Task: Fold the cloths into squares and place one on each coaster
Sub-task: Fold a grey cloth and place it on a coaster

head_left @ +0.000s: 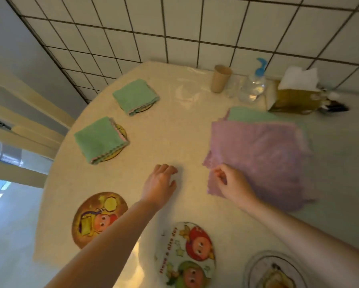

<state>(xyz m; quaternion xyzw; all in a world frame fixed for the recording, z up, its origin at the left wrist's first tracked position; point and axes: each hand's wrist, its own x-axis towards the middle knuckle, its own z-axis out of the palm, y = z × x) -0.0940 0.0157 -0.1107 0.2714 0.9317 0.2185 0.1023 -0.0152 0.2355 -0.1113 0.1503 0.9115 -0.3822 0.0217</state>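
1. Two folded green cloths [100,139] [135,96] sat on coasters at the table's [174,142] far left; three coasters lay bare.
2. Right hand [231,182] pinched the flat purple cloth's [261,159] near corner; left hand [160,185] rested loosely curled, holding nothing.

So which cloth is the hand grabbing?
The purple cloth, still spread flat. The right hand pinches its near corner; the two folded green cloths sit on coasters, untouched.
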